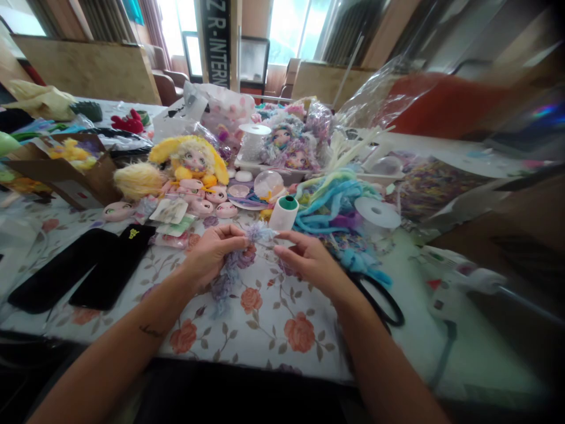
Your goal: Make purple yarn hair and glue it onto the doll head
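Fluffy lavender-blue yarn (260, 231) is bunched between my two hands above the flowered tablecloth. My left hand (216, 250) pinches the bunch between thumb and fingers, and a loose length hangs below it. The fingers of my right hand (306, 259) are at the right end of the same yarn, the index fingertip touching it and the thumb just below. Any small tool in that hand is too blurred to make out. Just behind the yarn stands a white thread cone (283, 215) with a green top.
Doll face pieces (202, 206) and a yellow long-eared doll (192, 156) sit behind my left hand. Blue-green yarn (329, 200), a white spool (377, 212) and black-handled scissors (384, 303) lie rightward. Two black cases (112, 268) are at left; a glue gun (463, 271) is far right.
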Motion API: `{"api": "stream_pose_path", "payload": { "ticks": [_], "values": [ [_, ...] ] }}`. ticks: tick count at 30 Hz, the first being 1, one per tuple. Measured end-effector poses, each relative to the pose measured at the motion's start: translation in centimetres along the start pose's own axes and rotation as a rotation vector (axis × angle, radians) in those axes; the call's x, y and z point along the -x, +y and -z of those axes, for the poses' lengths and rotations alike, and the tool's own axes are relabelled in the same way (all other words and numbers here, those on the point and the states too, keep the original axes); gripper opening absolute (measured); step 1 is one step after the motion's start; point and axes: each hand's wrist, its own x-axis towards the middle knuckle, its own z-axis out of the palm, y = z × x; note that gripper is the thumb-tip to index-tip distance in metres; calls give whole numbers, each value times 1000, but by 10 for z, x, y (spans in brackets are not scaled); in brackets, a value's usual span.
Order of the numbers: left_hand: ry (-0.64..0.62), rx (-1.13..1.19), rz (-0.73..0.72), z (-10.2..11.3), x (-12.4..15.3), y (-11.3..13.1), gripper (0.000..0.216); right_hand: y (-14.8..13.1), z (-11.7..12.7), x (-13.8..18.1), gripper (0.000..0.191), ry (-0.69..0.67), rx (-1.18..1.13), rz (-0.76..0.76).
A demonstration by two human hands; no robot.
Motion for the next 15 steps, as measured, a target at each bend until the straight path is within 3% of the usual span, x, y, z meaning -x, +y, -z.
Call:
{"api": "stream_pose_path", "payload": {
  "ticks": [2,5,9,15],
  "values": [
    [-11,8,20,-1,2,-1,26,1,-13,-1,42,-177,-231,-43],
    [15,-24,-26,-1,2,-1,25,2,-26,-1,30,-188,-334,-54],
    [82,-231,-193,1,0,-4,18,1,-27,1,24,-15,-71,62],
    [193,-790,-404,-1,4,-10,4,4,-28,7,13,131,280,378]
  ]
}}
